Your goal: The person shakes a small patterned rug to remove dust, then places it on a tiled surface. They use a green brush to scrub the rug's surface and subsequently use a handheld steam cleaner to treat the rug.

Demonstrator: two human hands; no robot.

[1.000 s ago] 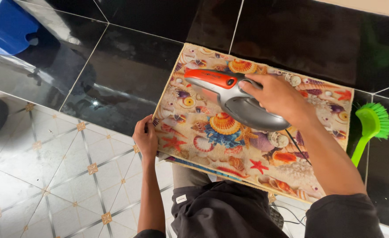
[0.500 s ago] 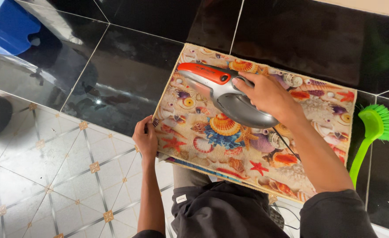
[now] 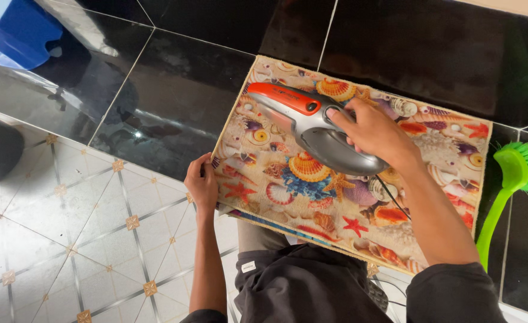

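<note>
Head view: hand vacuum on a shell mat

The right hand (image 3: 374, 133) has its fingers closed around a grey and orange vacuum (image 3: 311, 128), which sits on the mat (image 3: 311, 185). The left hand (image 3: 202, 184) pinches the mat's left edge. The mat lies over the person's lap, above the floor (image 3: 84, 215). A green brush (image 3: 510, 179) lies just beside the mat.

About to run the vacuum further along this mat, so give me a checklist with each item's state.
1. Right hand grips the handheld vacuum: ok.
2. Left hand pins the seashell mat by its edge: ok.
3. Vacuum nozzle flat on the mat: cannot tell.
4. Cord trails back under the right arm, away from the nozzle: ok.
5. Green brush lies off the mat: ok.
6. Vacuum switched on: cannot tell.
</note>
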